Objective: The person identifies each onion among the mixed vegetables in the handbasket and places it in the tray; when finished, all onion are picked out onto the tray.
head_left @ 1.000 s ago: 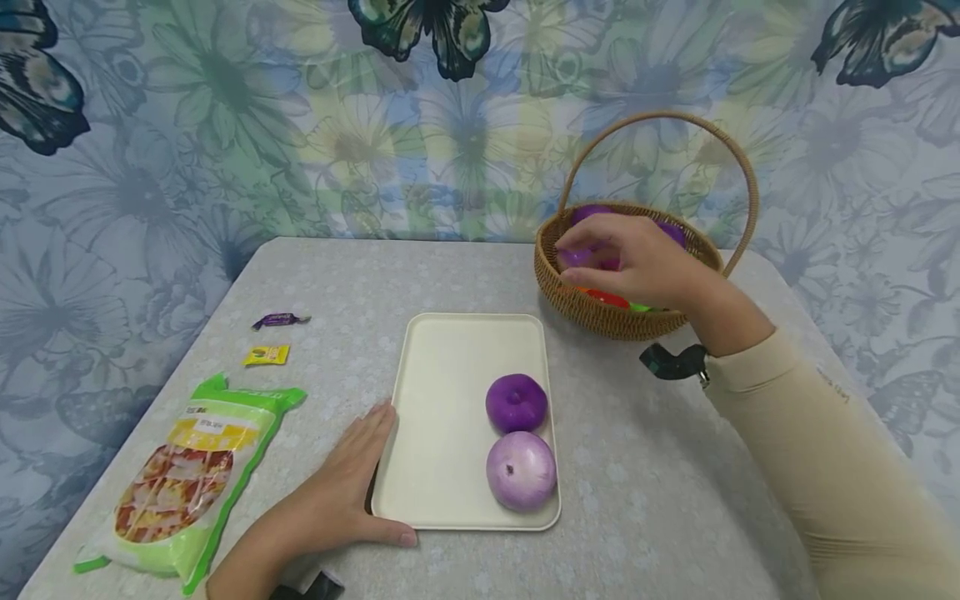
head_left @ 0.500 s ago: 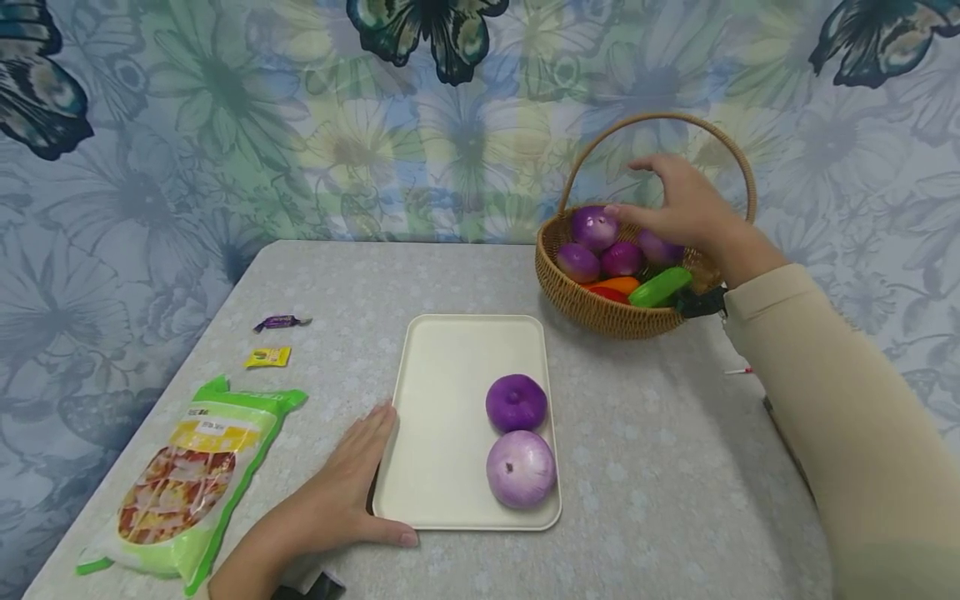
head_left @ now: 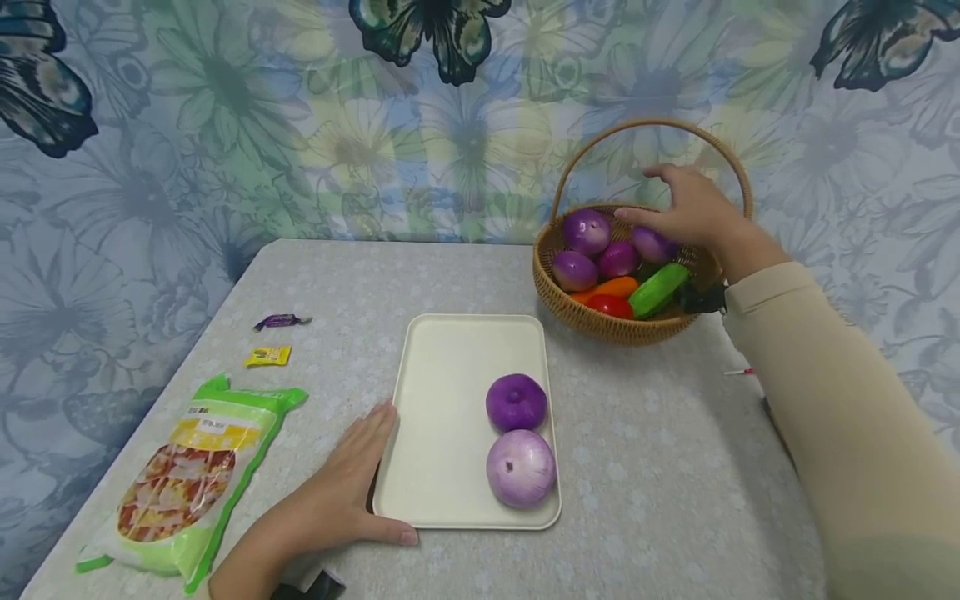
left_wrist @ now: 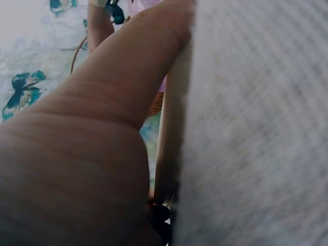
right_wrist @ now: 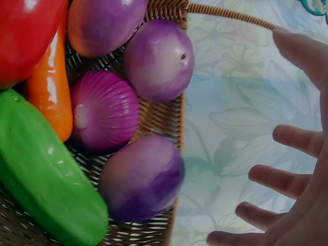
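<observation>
My right hand (head_left: pixel 654 202) hovers over the back of a wicker basket (head_left: pixel 600 321), fingers (right_wrist: pixel 302 141) spread and holding nothing. In the basket lie several purple onions (head_left: pixel 587 230) (right_wrist: pixel 159 59), a green cucumber (head_left: pixel 658 289) (right_wrist: pixel 46 189), an orange carrot (head_left: pixel 609 287) (right_wrist: pixel 48 92) and a red vegetable (head_left: pixel 609 305). A cream tray (head_left: pixel 450 375) in the middle of the table carries a dark purple onion (head_left: pixel 516 402) and a paler onion (head_left: pixel 521 468). My left hand (head_left: pixel 352 487) lies flat on the table, touching the tray's left edge (left_wrist: pixel 166 143).
A green snack bag (head_left: pixel 187 475) lies at the table's front left. Behind it are a yellow candy (head_left: pixel 266 356) and a purple candy (head_left: pixel 279 320). The basket's tall handle (head_left: pixel 652 125) arches over my right hand. A flowered curtain hangs behind the table.
My right hand has lifted from the basket's front to above its back, fingers now spread, so the onions show. The left hand and tray have not moved.
</observation>
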Demonstrator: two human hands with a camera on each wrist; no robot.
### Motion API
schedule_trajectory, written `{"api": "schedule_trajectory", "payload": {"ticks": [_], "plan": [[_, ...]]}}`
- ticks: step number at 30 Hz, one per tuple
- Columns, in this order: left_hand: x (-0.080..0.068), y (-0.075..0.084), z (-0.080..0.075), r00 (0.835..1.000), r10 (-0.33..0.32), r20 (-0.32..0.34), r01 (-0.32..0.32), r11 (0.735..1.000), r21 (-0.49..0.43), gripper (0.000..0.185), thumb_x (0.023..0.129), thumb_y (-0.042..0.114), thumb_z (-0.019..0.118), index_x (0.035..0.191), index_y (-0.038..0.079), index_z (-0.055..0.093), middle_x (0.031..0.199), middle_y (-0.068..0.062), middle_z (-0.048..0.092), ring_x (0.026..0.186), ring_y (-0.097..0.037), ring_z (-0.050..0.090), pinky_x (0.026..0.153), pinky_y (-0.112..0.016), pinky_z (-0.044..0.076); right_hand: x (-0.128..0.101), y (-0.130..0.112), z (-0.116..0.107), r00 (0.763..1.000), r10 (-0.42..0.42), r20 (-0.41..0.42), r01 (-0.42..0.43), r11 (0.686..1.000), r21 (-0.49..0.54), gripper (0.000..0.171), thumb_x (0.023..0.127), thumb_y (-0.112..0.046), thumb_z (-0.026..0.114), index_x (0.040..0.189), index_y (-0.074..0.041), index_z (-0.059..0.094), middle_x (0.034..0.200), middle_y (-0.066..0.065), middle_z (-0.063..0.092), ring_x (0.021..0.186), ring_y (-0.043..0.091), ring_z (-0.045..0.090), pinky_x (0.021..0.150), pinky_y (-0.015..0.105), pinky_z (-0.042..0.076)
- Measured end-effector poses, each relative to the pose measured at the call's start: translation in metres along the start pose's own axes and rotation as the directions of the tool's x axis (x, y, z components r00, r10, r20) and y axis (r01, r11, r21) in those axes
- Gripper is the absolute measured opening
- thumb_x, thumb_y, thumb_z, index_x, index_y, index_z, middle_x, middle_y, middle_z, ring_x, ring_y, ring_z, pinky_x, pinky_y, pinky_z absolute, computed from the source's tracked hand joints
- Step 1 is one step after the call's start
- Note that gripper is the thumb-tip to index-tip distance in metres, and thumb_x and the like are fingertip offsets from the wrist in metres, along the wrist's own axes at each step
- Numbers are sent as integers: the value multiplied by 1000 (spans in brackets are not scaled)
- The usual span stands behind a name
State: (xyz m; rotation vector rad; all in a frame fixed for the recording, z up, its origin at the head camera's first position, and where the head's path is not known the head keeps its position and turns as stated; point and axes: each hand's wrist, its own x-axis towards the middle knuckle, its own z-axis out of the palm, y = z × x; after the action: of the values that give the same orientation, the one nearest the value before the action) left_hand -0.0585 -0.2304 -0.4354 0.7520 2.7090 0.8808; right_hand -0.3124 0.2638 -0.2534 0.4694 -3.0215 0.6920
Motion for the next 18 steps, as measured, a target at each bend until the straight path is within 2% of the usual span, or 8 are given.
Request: {"api": "schedule_trajectory", "payload": {"ticks": [8, 12, 18], "plan": [[0, 0, -1, 1000, -2, 0, 2, 1000, -7, 147, 69, 79, 82, 166, -5, 9, 173, -22, 7, 158, -39, 5, 127, -37, -4, 1, 18, 16, 998, 27, 62, -24, 999, -39, 94, 98, -57, 67, 159, 7, 34, 155, 37, 39, 139, 55, 39, 114, 69, 32], [0, 0, 0, 1000, 10, -8, -10, 1000, 7, 148, 69, 80, 82, 166, -6, 9, 172, -24, 8, 158, -39, 6, 126, -34, -5, 0, 24, 24, 996, 63, 70, -60, 997, -48, 88, 99, -49, 70, 154, 11, 37, 145, 40, 45, 132, 54, 44, 112, 68, 36], [-1, -2, 0, 1000, 13, -14, -12, 1000, 9, 149, 68, 81, 82, 166, -5, 9, 172, -24, 8, 158, -39, 6, 127, -35, -4, 1, 30, 32, 995, 90, 51, -88, 995, -36, 72, 98, -32, 74, 147, 14, 46, 131, 37, 55, 117, 47, 53, 104, 63, 45]]}}
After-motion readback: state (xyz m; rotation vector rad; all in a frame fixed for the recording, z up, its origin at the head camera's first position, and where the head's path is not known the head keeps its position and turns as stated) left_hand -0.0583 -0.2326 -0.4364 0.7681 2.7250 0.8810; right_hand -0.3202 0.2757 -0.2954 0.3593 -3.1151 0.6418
